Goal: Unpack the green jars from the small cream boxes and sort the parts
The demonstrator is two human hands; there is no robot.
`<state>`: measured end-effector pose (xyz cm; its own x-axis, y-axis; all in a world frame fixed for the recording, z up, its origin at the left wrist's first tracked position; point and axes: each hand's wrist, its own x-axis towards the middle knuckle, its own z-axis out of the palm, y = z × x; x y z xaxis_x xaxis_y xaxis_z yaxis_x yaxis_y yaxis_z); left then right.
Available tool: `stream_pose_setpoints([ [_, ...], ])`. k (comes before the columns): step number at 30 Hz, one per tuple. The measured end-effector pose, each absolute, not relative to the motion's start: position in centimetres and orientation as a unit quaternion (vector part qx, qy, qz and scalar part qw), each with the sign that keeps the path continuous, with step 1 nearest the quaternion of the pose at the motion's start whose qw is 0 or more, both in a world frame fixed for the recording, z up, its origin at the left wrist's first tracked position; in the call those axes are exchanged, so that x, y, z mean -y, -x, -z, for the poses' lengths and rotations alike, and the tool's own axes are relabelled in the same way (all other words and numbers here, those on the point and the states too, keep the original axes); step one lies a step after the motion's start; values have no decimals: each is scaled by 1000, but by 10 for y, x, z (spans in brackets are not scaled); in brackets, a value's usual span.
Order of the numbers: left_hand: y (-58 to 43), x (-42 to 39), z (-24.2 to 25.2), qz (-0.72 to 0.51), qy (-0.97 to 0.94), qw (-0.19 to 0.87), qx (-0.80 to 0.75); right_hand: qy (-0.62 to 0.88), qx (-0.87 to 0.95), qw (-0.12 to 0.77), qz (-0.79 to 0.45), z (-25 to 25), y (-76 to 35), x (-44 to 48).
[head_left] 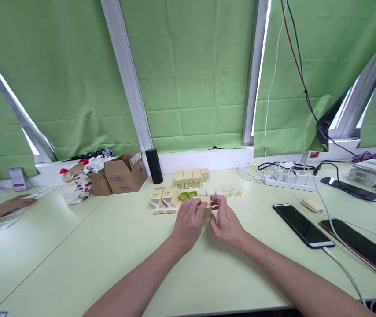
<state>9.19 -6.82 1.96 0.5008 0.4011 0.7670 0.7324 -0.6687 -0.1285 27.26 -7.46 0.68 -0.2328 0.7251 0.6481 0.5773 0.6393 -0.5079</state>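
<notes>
Between my two hands is a small brown cardboard box [207,207]. My left hand [189,220] wraps around its left side, covering much of it. My right hand [225,220] pinches its right edge with thumb and fingers. Just beyond lie two green square containers [188,195] and a row of small clear cups [229,191], some with yellow in them. Two unfolded small cartons [164,199] lie to the left of my left hand. Several closed small boxes [188,179] stand in a row farther back.
Back left are a large cardboard box [125,171], a black cylinder [154,166] and a printed cloth bag [79,182]. At right lie phones [303,224], cables and a white power strip [290,179]. Another person's hand [14,204] rests over papers at far left.
</notes>
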Motion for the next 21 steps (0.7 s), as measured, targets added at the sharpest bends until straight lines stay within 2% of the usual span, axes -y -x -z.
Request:
stream_pose_setpoints([
  [6,-95,68,-15,350,842,146,384,459,765,429,-139,-9,-273,72],
  [16,-95,64,-13,370,834,39,408,454,775,425,-112,-16,-276,74],
  [21,-95,65,-14,378,824,-4,422,447,762,451,-126,-17,-276,73],
])
